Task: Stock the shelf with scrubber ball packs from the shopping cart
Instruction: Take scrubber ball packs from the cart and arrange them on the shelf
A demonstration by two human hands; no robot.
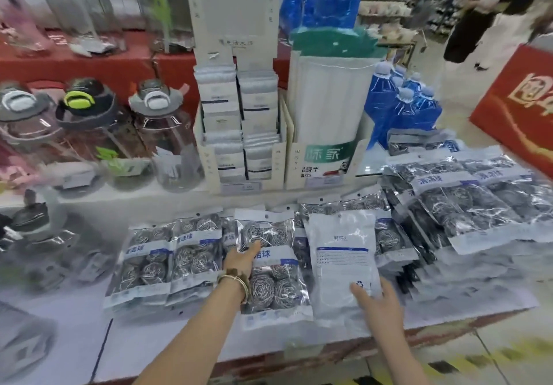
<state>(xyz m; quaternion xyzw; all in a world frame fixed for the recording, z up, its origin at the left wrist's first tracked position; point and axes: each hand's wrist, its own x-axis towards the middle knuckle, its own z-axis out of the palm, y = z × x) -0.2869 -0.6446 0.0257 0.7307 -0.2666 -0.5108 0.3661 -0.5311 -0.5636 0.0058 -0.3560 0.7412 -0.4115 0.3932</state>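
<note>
Motion blur smears the left edge, so the dark goods there cannot be made out, and the small print on the labels is unreadable. Both forearms are cut off by the lower frame.

The left hand, bracelets at its wrist, lies flat with straight fingers on a clear plastic pack of steel-wire scrubber balls with a white-and-blue label. The right hand rests its extended fingers on the lower corner of a pack turned white back up; neither hand grips.

More such packs lie in a row on the pale shelf surface, with a taller pile of packs at right. Behind stand cardboard display boxes, large clear lidded bottles and blue bottles, with store aisles beyond
</note>
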